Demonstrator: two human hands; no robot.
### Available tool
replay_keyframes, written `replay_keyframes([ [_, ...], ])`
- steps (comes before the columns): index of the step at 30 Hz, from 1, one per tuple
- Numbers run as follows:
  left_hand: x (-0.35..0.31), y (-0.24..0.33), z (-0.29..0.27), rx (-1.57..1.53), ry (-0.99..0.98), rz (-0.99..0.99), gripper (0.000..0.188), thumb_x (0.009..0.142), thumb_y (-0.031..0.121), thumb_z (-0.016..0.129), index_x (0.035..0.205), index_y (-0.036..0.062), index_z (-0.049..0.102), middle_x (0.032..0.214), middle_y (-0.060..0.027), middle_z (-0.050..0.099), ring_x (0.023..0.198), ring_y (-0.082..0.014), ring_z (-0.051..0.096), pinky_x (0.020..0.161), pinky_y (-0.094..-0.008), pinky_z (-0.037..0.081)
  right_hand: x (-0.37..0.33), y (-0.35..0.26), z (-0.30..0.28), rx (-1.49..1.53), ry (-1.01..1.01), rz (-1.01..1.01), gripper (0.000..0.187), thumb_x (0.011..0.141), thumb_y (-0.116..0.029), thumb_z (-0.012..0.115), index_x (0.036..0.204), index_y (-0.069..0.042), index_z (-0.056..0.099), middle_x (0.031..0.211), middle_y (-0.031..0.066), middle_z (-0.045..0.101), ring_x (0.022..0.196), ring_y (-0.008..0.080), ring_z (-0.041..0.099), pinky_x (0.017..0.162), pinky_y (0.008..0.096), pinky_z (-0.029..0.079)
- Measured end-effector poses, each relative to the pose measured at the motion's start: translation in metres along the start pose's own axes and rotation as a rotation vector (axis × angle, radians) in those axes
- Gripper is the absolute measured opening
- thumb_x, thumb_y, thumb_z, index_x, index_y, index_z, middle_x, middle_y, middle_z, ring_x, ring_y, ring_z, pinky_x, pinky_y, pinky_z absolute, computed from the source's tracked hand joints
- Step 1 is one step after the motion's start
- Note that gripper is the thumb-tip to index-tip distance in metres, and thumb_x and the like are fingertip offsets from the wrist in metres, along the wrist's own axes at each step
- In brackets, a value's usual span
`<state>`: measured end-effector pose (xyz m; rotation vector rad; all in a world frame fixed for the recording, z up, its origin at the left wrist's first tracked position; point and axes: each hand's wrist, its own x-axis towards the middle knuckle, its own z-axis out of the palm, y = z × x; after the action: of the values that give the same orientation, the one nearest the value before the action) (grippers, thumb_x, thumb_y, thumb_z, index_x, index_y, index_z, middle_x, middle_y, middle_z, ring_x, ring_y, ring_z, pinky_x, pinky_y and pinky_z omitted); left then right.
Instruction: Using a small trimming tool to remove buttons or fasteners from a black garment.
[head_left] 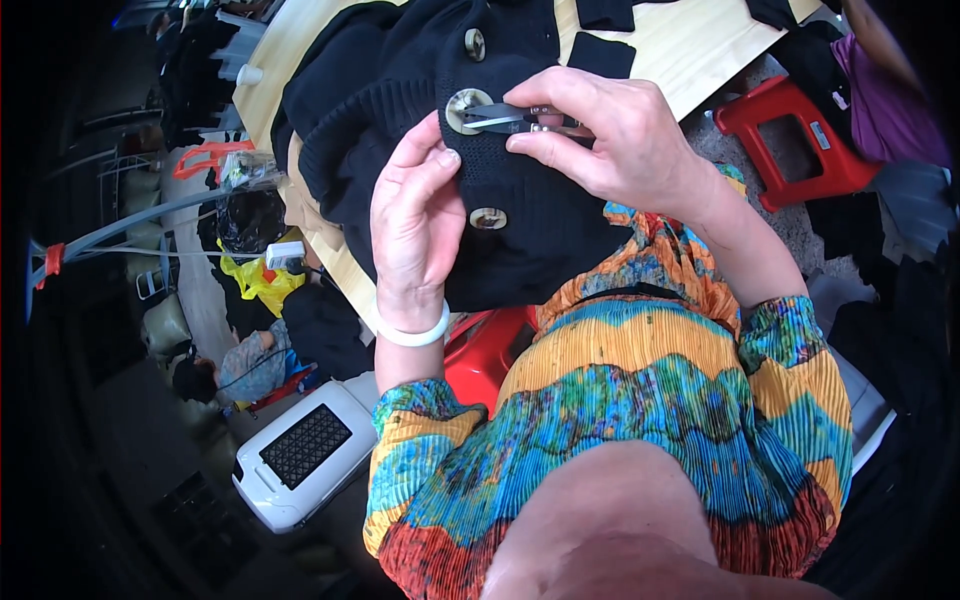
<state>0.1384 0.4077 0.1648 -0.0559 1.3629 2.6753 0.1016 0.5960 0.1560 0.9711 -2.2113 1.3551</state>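
Note:
A black knitted garment (380,140) lies in front of me with several large mottled cream-and-brown buttons down its band. My right hand (635,135) is closed round small black thread snips (525,118), whose tips point left at the middle button (458,98). The blades lie over that button; whether any thread is between them is too small to tell. My left hand (418,220), with a white bangle on its wrist, pinches the band's edge just below and left of the same button. Another button (475,44) sits farther up, and a third button (488,218) is nearer me.
The garment rests on a pale wooden table (690,65), with dark fabric pieces (600,55) beyond it. A red stool (735,125) stands at right, near a person in purple. Left of the table are a yellow bag (265,285), a white-and-black case (300,450) and another person (245,365).

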Motion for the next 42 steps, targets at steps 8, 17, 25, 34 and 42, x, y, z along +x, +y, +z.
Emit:
replay_keyframes([
  [8,0.000,-0.002,0.002,0.044,-0.005,-0.017,0.032,0.080,-0.006,0.048,0.112,-0.0051,0.050,0.108,-0.0135,0.056,0.101,-0.0179,0.053,0.094,-0.0293,0.038,-0.003,0.000,0.006,0.017,0.085,-0.001,0.018,0.075,-0.016,0.066,0.086,-0.006,0.056,0.069,0.0049,0.060,0.059,0.0158,0.060,0.049,0.0244,0.045],
  [17,0.001,-0.001,0.000,0.028,0.010,-0.013,0.033,0.080,-0.006,0.047,0.113,-0.0054,0.050,0.107,-0.0126,0.057,0.099,-0.0159,0.054,0.093,-0.0279,0.039,-0.007,0.004,0.002,0.054,0.031,0.109,0.021,0.074,-0.017,0.067,0.088,-0.005,0.056,0.066,0.0056,0.058,0.056,0.0170,0.059,0.048,0.0251,0.044],
  [25,0.001,-0.002,-0.002,0.033,0.030,-0.052,0.032,0.080,-0.006,0.047,0.111,-0.0054,0.051,0.106,-0.0133,0.058,0.098,-0.0174,0.055,0.092,-0.0284,0.040,-0.003,0.008,0.001,0.092,0.005,0.051,0.019,0.075,-0.017,0.066,0.087,-0.005,0.057,0.063,0.0055,0.056,0.052,0.0163,0.055,0.047,0.0248,0.042],
  [34,0.002,0.002,0.000,-0.046,0.010,-0.115,0.032,0.080,-0.006,0.044,0.111,-0.0060,0.050,0.105,-0.0139,0.058,0.100,-0.0194,0.055,0.094,-0.0309,0.039,-0.003,0.014,-0.001,0.226,0.033,0.133,0.022,0.075,-0.016,0.067,0.090,-0.004,0.057,0.063,0.0038,0.055,0.054,0.0093,0.054,0.049,0.0207,0.041],
  [42,0.004,0.000,-0.003,0.022,0.017,-0.045,0.032,0.078,-0.007,0.046,0.110,-0.0056,0.051,0.106,-0.0132,0.058,0.099,-0.0173,0.054,0.093,-0.0285,0.039,0.001,0.013,-0.006,0.062,-0.032,0.048,0.021,0.076,-0.022,0.065,0.087,-0.007,0.057,0.065,0.0049,0.057,0.056,0.0166,0.057,0.050,0.0265,0.043],
])
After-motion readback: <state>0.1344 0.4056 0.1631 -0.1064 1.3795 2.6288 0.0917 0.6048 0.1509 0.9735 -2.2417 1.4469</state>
